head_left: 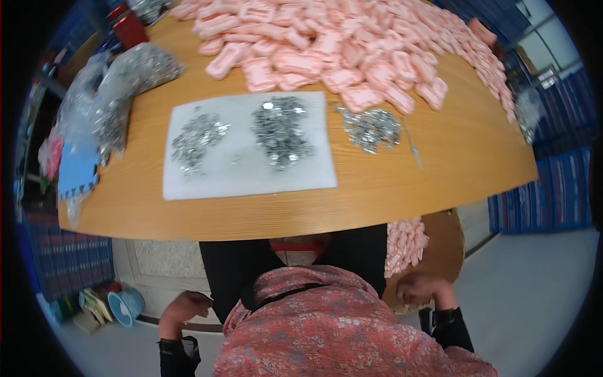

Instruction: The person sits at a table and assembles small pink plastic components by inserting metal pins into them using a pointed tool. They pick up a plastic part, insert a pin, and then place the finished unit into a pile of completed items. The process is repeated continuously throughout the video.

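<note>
My left hand [187, 306] hangs low beside my left thigh, off the table, with its fingers loosely bent and nothing seen in it. On the other side my right hand [424, 289] is held over the edge of a brown round container [445, 242]; its fingers curve loosely apart, and no object shows in them. Pink pieces [405, 246] fill part of that container. Before me on the table lies a white foam sheet [245, 182] bearing a smaller pile of silvery pieces [198, 144] and a larger pile [281, 132]. Neither hand touches them.
Many pink padded pieces [326, 47] cover the far side of the wooden table [427, 188]. Another silvery pile [372, 130] and a thin tool [412, 148] lie right of the sheet. Clear bags [110, 94] and a blue foam mat [78, 169] stand left.
</note>
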The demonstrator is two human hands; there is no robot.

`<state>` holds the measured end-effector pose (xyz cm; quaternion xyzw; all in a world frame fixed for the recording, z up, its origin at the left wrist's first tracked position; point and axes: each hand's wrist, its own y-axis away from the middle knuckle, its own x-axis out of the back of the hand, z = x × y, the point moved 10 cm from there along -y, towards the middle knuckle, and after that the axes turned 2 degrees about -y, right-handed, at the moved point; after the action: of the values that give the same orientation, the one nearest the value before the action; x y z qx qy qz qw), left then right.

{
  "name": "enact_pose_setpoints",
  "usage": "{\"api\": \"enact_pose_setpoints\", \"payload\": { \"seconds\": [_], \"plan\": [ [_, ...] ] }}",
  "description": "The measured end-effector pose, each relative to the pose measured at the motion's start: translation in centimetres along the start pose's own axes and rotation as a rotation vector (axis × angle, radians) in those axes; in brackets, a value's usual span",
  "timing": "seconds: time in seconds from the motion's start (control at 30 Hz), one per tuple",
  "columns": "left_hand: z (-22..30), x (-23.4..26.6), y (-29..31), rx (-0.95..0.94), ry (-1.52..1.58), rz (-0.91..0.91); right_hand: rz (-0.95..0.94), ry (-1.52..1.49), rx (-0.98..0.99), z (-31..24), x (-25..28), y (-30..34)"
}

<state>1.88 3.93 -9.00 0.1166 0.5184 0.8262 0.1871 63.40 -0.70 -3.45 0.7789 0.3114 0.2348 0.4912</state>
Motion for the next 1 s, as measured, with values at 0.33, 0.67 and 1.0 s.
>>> {"api": "enact_pose_setpoints", "payload": {
  "seconds": [0.33,0.67,1.0],
  "plan": [
    [31.9,-9.9,9.8,-0.816,-0.575,0.269,0.952,-0.099,0.752,-23.5,17.9,10.5],
    [43.7,-19.0,13.4,-1.299,-0.921,0.320,1.366,0.414,0.635,-27.4,24.6,6.6],
    [56.2,-19.5,6.6,-1.342,-0.943,0.522,1.429,0.269,0.489,-24.3,26.3,7.7]
  ]
}}
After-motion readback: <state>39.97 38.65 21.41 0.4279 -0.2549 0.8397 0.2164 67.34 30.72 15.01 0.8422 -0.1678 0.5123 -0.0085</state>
